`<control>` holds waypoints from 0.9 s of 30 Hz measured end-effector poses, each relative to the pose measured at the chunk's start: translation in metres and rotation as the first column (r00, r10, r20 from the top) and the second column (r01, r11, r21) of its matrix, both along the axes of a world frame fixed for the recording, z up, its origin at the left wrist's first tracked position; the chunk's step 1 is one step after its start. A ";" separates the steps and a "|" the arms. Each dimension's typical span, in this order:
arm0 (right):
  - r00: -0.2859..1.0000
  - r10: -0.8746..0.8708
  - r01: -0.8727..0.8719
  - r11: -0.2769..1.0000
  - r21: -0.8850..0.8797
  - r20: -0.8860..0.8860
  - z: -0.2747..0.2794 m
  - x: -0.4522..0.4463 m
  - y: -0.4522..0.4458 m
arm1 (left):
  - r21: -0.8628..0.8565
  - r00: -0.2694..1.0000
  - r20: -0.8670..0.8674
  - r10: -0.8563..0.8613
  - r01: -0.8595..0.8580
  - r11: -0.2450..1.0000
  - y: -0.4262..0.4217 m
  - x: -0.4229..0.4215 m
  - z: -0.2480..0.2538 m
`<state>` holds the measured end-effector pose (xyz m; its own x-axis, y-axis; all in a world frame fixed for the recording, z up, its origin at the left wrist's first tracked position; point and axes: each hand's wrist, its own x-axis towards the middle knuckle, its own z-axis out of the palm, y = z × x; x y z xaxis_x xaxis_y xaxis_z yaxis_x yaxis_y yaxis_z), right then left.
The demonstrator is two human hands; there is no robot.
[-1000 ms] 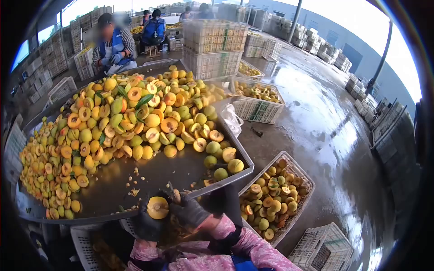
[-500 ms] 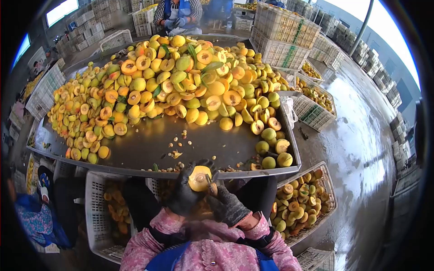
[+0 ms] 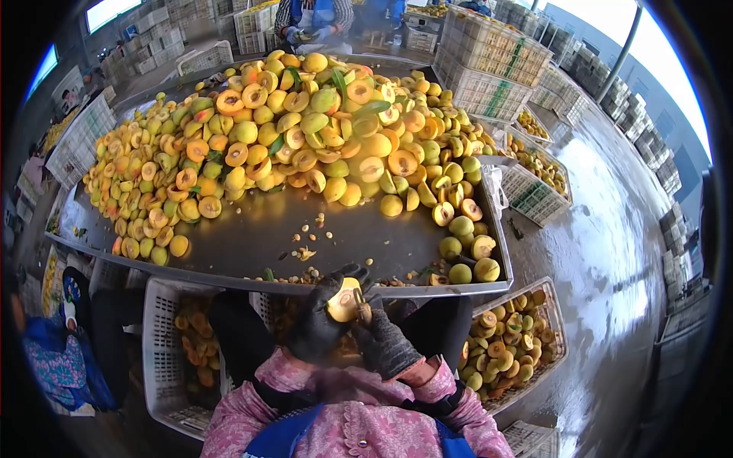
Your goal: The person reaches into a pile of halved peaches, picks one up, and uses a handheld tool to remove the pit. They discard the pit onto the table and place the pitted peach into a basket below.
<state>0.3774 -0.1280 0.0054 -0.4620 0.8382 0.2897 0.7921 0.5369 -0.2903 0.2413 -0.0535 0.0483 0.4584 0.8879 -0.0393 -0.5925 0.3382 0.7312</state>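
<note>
My left hand (image 3: 314, 324), in a dark glove, grips a yellow peach half (image 3: 341, 304) just beyond the near edge of the metal table. Its pale cut face is turned toward my right hand. Closed around a small pitting tool (image 3: 364, 311) with a brownish handle is my right hand (image 3: 388, 347), in a grey-black glove. The tool's metal end meets the cut face at its right side; how deep it reaches is hidden. Ahead lies a large heap of halved peaches (image 3: 294, 130), with loose pits (image 3: 306, 253) scattered nearer to me.
The metal table (image 3: 229, 240) has a raised rim. A crate (image 3: 164, 351) with peach halves stands at my left, another crate (image 3: 561, 324) at my right. Stacked crates (image 3: 492, 53) rise behind the table. A person (image 3: 309, 19) in gloves sits opposite; another person (image 3: 65, 359) is at left.
The peach half has turned, so its cut face shows narrower and faces more to the right. The tool's end is now against that face. The whole view has shifted slightly.
</note>
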 end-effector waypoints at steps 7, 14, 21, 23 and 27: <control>0.702 -0.431 0.036 0.817 -0.576 -0.567 0.032 -0.021 0.008 | 0.241 0.977 -0.135 0.163 -0.127 0.962 -0.004 0.000 -0.005; 0.750 -0.234 -0.090 0.890 -0.446 -0.619 -0.011 -0.027 0.020 | 0.181 0.957 -0.169 0.237 -0.206 0.962 0.000 0.005 -0.033; 0.960 0.018 -0.110 0.942 -0.317 -0.280 0.003 -0.027 0.024 | -0.057 0.984 -0.035 0.176 -0.178 0.982 -0.004 -0.003 -0.015; 0.892 -0.055 -0.183 0.863 -0.470 -0.449 0.003 -0.027 0.023 | 0.020 0.972 -0.122 0.202 -0.201 0.979 -0.002 -0.002 -0.033; 0.758 -0.042 -0.322 0.844 -0.429 -0.651 0.010 -0.028 0.024 | 0.253 0.925 -0.319 0.208 -0.128 0.959 0.002 -0.017 -0.037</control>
<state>0.3493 -0.1038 0.0158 -0.4554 0.8818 0.1225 0.2631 0.2648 -0.9277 0.2242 -0.0511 0.0117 0.2960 0.9542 0.0427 -0.3295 0.0600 0.9422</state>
